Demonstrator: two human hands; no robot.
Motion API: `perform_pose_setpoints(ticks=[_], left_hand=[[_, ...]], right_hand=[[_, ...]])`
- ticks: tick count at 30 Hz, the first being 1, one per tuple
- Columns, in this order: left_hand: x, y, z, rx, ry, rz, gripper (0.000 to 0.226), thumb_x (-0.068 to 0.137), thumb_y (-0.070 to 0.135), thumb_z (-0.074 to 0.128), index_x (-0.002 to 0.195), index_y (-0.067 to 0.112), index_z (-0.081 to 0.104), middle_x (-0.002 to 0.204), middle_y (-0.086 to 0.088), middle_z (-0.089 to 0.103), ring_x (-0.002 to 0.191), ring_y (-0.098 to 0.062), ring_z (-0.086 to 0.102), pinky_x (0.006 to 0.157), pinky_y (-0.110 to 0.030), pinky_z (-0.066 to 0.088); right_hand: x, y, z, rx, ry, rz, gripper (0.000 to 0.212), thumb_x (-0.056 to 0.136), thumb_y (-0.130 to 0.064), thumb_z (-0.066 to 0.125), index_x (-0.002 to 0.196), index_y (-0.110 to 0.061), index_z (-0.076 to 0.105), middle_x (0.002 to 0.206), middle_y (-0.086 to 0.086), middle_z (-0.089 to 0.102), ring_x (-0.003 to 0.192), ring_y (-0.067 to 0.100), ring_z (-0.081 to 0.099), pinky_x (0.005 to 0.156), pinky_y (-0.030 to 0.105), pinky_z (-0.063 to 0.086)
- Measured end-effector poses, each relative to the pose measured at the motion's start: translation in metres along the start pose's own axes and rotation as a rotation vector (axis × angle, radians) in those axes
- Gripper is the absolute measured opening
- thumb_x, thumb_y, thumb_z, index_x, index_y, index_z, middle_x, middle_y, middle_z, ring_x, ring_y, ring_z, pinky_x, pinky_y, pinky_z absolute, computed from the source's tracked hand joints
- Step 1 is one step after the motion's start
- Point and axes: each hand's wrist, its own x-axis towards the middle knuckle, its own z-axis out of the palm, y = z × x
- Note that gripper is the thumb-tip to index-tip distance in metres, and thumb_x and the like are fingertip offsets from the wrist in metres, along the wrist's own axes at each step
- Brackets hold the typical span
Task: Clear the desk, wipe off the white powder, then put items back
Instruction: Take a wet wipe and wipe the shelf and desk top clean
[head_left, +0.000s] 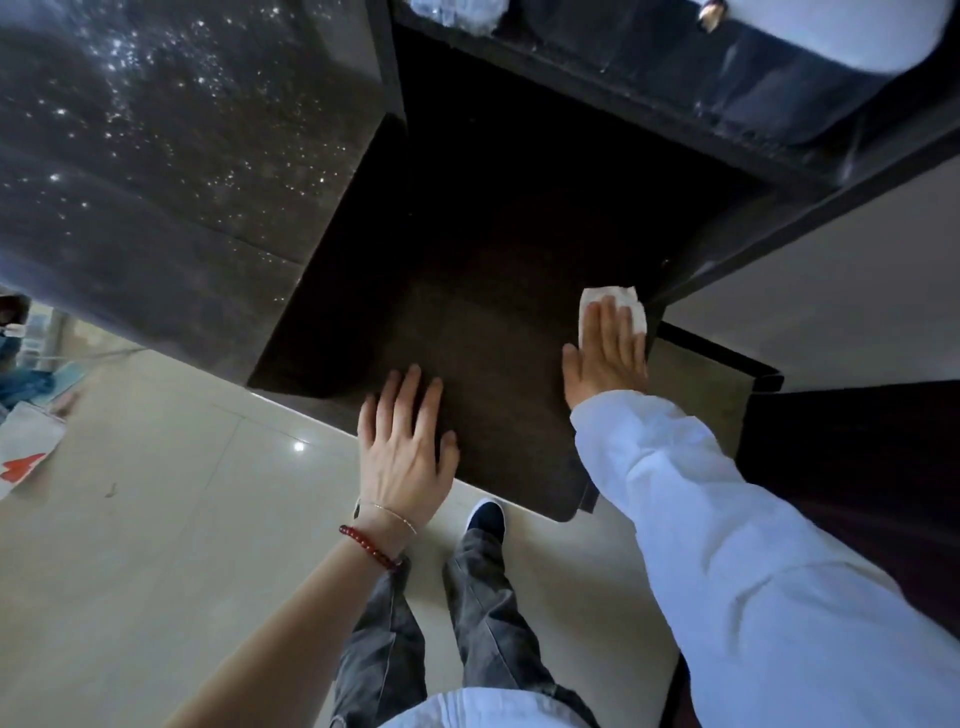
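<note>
The dark brown desk top (498, 291) fills the middle of the head view, bare of items. My right hand (605, 358), in a white sleeve, lies flat near the desk's right edge and presses a folded white tissue (618, 304) onto the wood; the tissue sticks out beyond my fingertips. My left hand (402, 447) rests flat on the desk's near edge, fingers spread, holding nothing. It wears a red bead bracelet and a thin chain at the wrist. No white powder shows on the dark surface.
A glossy dark speckled panel (156, 171) stands to the left of the desk. A dark shelf (675, 104) with pale objects runs along the far side. A beige wall surface (831, 291) is at right. Pale floor tiles (182, 519) and a white bag (26, 447) lie at left.
</note>
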Motion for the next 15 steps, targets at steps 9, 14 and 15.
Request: perform_pose_setpoints(ticks=[9,14,15], left_hand=[[0.01,0.024,0.024,0.08,-0.081,0.047,0.058,0.084,0.044,0.031,0.133,0.015,0.04,0.142,-0.016,0.039,0.133,-0.03,0.018,0.108,-0.055,0.012],[0.01,0.021,0.026,0.086,-0.093,0.049,0.061,0.083,0.046,0.031,0.136,0.016,0.037,0.145,-0.015,0.035,0.136,-0.03,0.017,0.11,-0.052,0.011],[0.01,0.021,0.026,0.082,-0.094,0.043,0.061,0.083,0.046,0.031,0.136,0.016,0.037,0.145,-0.015,0.035,0.136,-0.03,0.017,0.11,-0.052,0.012]], right_hand=[[-0.002,0.018,-0.005,0.051,0.044,0.046,0.059,0.097,-0.03,0.028,0.145,-0.009,0.0,0.155,0.008,-0.003,0.142,0.023,-0.005,0.114,0.036,-0.004],[-0.016,0.006,0.001,0.031,0.006,-0.066,0.062,0.096,-0.034,0.027,0.144,-0.012,-0.007,0.155,0.004,-0.01,0.141,0.018,-0.011,0.113,0.036,-0.01],[-0.019,0.009,0.002,0.033,0.0,-0.104,0.062,0.096,-0.033,0.027,0.144,-0.012,-0.006,0.155,0.003,-0.009,0.141,0.017,-0.01,0.113,0.035,-0.009]])
